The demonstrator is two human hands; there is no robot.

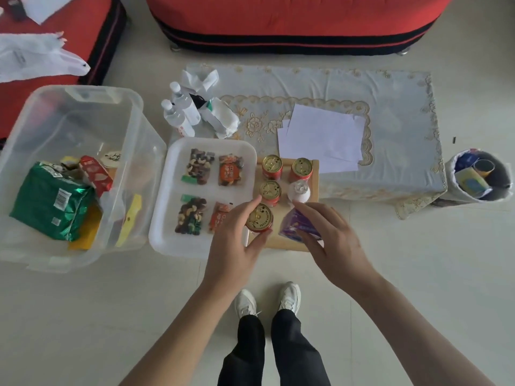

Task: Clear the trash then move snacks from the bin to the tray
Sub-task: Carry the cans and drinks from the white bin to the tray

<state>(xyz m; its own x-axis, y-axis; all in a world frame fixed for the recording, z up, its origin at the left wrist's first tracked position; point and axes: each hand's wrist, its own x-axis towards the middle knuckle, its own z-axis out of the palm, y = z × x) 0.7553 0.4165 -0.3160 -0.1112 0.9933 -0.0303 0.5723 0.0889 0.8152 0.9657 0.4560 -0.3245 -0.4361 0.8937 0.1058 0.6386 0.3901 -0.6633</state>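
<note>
— Where's everything?
— Clear bin [69,121] on the left, with a green bag [50,201] inside. The white tray [172,240] just beside it holds four snack packets [200,165], lying flat.
— The wooden tray [278,245]?
— Right of that. Three cans [270,190] and a white bottle [298,190] crowd its back.
— Hands?
— The right hand [331,240] holds the purple carton [295,227]. The left hand [234,246] grips a fourth can [259,218], upright, gold lid up.

At nine o'clock, a clear plastic bin [83,126] is holding a glossy green foil bag [47,204]. Red cans with shiny gold metal lids [271,162] and a glossy purple carton [292,227] are gleaming over a pale wooden tray [314,176], beside a matt white plastic tray [167,240]. At one o'clock, white paper sheets [326,135] are lying on blue cloth [404,112].
</note>
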